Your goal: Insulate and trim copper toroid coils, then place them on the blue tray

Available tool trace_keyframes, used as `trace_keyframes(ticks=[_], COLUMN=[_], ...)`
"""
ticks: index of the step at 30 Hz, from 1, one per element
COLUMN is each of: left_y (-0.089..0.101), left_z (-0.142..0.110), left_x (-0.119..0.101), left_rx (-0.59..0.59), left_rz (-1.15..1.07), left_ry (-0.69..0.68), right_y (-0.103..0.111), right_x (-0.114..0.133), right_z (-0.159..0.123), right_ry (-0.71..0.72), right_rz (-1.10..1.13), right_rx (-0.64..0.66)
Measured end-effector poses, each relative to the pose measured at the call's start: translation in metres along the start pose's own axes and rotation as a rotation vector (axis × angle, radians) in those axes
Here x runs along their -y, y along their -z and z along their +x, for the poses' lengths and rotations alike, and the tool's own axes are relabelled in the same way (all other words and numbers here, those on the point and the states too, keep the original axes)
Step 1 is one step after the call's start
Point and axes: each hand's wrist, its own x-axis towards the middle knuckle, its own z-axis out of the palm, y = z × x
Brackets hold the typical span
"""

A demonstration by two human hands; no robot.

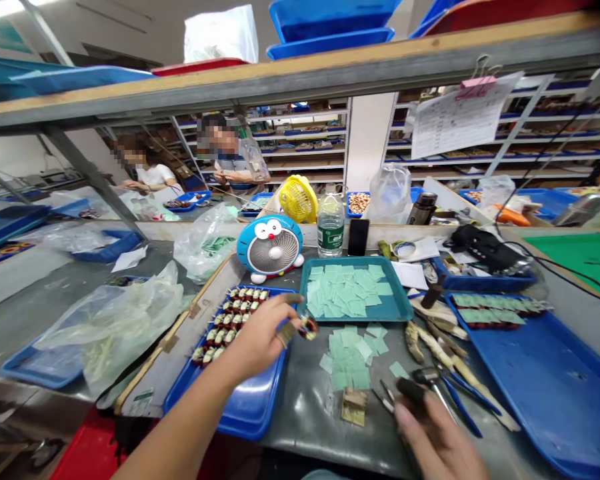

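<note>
Wound coil (308, 328) is pinched by the fingertips of the left hand (257, 337), above a blue tray (245, 417) of bare coils (229, 325) set in rows. Right hand (437, 443) is held partly open near tweezers (386, 393); any grip cannot be told. Green paper squares (347, 357) lie loose beside a teal tray (403, 308) holding more, while capped coils (487, 310) already sit covered in the far blue tray (530, 373).

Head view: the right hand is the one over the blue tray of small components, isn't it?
No, that's the wrong hand. The head view shows the left hand over the blue tray of small components. The right hand is at the lower right of the view.
</note>
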Motion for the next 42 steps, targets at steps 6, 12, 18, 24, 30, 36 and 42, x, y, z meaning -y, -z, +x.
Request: trace_keyframes(ticks=[6, 12, 18, 24, 30, 36, 42], left_y=[-0.022, -0.086, -0.109, -0.107, -0.114, -0.108, -0.101], left_z=[-0.005, -0.027, -0.043, -0.04, -0.035, -0.042, -0.04], left_x=[-0.07, -0.079, -0.084, -0.057, -0.051, -0.056, -0.06], left_rx=[0.069, -0.047, 0.115, 0.102, 0.043, 0.077, 0.101], left_rz=[-0.612, -1.072, -1.123, -0.802, -0.711, -0.888, -0.852], left_ry=[-0.134, 0.181, 0.195, 0.112, 0.021, 0.09, 0.021], right_y=[-0.042, -0.051, -0.042, 0.029, 0.036, 0.046, 0.041], right_x=[0.064, 0.052, 0.041, -0.01, -0.029, -0.007, 0.022], right_z=[0.019, 0.014, 0.001, 0.001, 0.007, 0.009, -0.003], right_ry=[-0.049, -0.183, -0.071, 0.169, 0.087, -0.102, -0.513], right_rz=[0.551, 0.84, 0.62, -0.505, -0.691, -0.254, 0.708], right_rx=[0.324, 0.273, 0.331, 0.146, 0.163, 0.194, 0.243])
